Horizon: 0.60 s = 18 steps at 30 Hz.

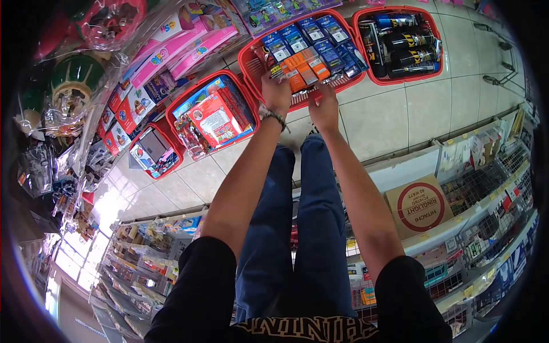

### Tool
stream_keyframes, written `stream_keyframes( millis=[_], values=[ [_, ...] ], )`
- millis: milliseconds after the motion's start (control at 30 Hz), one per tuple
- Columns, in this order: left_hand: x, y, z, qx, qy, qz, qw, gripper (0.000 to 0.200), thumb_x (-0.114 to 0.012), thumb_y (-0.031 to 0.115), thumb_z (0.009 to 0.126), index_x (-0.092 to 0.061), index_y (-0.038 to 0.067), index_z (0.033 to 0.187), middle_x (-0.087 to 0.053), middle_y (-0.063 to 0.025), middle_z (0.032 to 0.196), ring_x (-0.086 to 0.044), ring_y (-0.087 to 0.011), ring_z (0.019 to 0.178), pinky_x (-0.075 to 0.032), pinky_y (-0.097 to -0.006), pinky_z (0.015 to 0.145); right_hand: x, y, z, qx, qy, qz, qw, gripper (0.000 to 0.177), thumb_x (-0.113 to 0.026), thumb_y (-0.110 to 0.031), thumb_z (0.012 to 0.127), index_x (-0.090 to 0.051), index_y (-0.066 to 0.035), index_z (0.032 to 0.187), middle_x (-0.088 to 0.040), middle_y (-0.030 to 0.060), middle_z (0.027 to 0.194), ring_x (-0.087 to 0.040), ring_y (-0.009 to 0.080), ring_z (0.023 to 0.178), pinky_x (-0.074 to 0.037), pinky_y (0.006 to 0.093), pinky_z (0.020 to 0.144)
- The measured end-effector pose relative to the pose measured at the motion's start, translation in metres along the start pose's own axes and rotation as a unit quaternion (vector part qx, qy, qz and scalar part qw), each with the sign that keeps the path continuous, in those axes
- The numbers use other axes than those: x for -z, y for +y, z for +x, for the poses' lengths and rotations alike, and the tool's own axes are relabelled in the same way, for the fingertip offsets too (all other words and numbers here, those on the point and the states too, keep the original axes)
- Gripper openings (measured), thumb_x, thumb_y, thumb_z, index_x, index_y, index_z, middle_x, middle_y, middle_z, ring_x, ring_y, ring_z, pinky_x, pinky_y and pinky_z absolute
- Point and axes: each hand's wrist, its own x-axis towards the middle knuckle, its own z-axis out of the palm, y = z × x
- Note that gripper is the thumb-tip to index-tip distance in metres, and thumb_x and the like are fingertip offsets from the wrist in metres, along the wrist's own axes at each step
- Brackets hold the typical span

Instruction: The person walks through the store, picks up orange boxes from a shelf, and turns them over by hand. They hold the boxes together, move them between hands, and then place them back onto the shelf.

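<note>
A red plastic basket [243, 57] stands on the floor in front of me, holding several blue packs [311, 31] and a cluster of small orange packs [303, 66]. My left hand [276, 94], with a bracelet on the wrist, is closed at the left lower side of the orange packs. At their lower right edge, by the near rim, my right hand [325, 108] has its fingers bent around them. Most fingertips are hidden by the hands and packs. A shiny red packet [262, 57] lies at the basket's left end.
To the right, another red basket [440, 66] contains dark spray cans [412, 55]. Baskets with a red-and-white package [216, 123] and smaller goods [154, 151] stand left. Wrapped toys [71, 86] crowd the far left. Shelving with a ring light box [420, 206] lies behind me.
</note>
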Motion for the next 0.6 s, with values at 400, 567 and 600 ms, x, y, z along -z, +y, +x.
stream_keyframes(
  millis=[400,567,600],
  values=[
    [0.254,-0.024,-0.227,-0.015,-0.092,0.339,0.936,0.04,-0.061,0.02,0.085,-0.059,0.013,0.124,-0.07,-0.0124,0.081,-0.068,-0.0339,0.078,-0.053,-0.0457,0.068,0.128,0.066,-0.155,-0.206,-0.017,0.091,0.974,0.026,-0.067,-0.015,0.082,-0.068,-0.004,0.105,-0.07,0.0108,0.09,-0.067,0.022,0.078,-0.052,0.0321,0.069],
    [0.396,-0.041,-0.318,0.151,-0.055,0.35,0.923,0.046,-0.065,0.024,0.081,-0.057,0.007,0.123,-0.071,-0.0229,0.094,-0.068,-0.04,0.095,-0.053,-0.0487,0.083,0.267,-0.008,-0.177,-0.316,-0.011,0.202,0.927,0.032,-0.066,-0.014,0.083,-0.065,-0.007,0.114,-0.068,0.0061,0.091,-0.064,0.0142,0.072,-0.05,0.0292,0.056],
    [0.417,-0.03,-0.342,0.172,-0.019,0.365,0.915,0.047,-0.067,0.027,0.08,-0.058,0.003,0.119,-0.07,-0.0255,0.097,-0.066,-0.042,0.098,-0.053,-0.0478,0.086,0.29,-0.029,-0.177,-0.327,-0.006,0.206,0.922,0.033,-0.065,-0.012,0.083,-0.064,-0.006,0.115,-0.068,0.0059,0.09,-0.064,0.015,0.072,-0.05,0.0297,0.056]
  ],
)
